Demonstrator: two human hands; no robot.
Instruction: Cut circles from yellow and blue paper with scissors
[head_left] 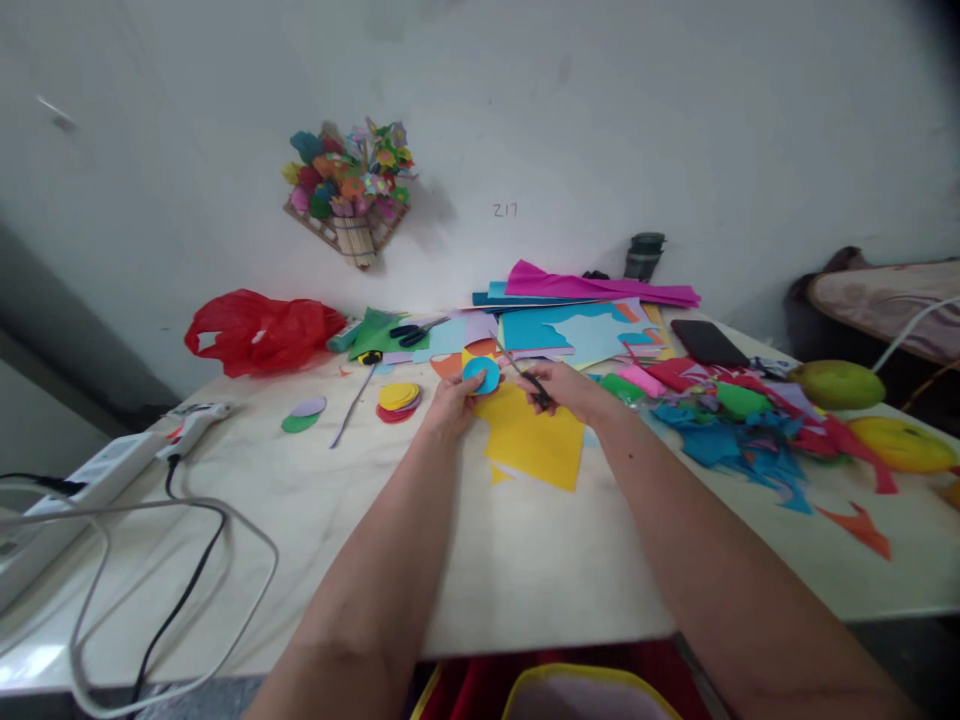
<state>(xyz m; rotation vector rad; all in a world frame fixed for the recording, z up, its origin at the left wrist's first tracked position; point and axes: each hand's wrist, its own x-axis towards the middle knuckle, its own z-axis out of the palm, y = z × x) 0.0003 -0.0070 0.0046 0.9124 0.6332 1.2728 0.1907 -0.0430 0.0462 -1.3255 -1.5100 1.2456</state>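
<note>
My left hand (pixel 450 400) pinches a blue paper circle (pixel 484 376) between thumb and fingers. A bit of orange and yellow paper shows behind the circle's upper edge. My right hand (pixel 568 388) is closed around the black handles of a pair of scissors (pixel 536 388), whose blades point up and left, close to the circle. Below both hands lies a yellow paper sheet (pixel 544 440) with a cut edge. To the left of my left hand is a stack of cut circles (pixel 399 398), yellow on top and red beneath. Farther left, a green circle (pixel 300 424) is partly covered by a lilac one (pixel 308 407).
Coloured scraps (pixel 750 430), a dark phone (pixel 709 342) and mangoes (pixel 838 384) lie on the right. Paper sheets (pixel 525 330) and a second pair of scissors (pixel 412 332) are at the back. A red plastic bag (pixel 262 330), power strip (pixel 97 475) and cables occupy the left.
</note>
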